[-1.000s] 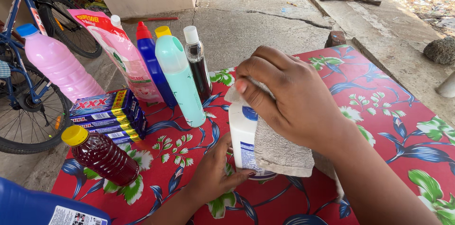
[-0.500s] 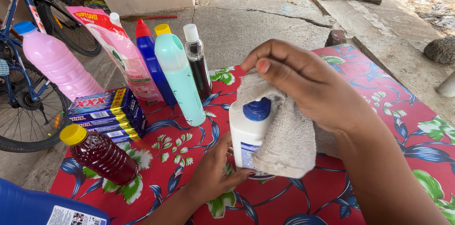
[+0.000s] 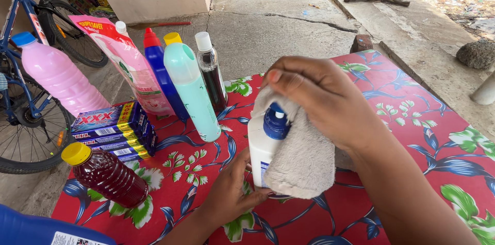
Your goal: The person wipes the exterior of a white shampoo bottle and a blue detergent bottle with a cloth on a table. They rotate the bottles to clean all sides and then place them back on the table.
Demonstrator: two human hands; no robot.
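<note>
Head camera view, looking down at a table with a red floral cloth point(image 3: 412, 136). Nearest, a left hand point(image 3: 232, 193) is closed around the base of a white bottle with a blue cap point(image 3: 265, 144), which stands upright near the table's middle. Above it, a right hand point(image 3: 325, 98) grips a grey cloth point(image 3: 304, 162) and presses it against the bottle's top and side (the cloth drapes down over the right face of the bottle). To the left lies a dark red bottle with a yellow cap point(image 3: 105, 173), beside a stack of blue soap boxes point(image 3: 111, 131). Farther back stand a teal bottle point(image 3: 191, 90), a dark bottle with a white cap point(image 3: 211, 75), a blue bottle with a red cap point(image 3: 160, 69), a pink refill pouch point(image 3: 126, 64) and a pink bottle point(image 3: 56, 77). Beyond the table's left edge stands a bicycle point(image 3: 26, 105).
</note>
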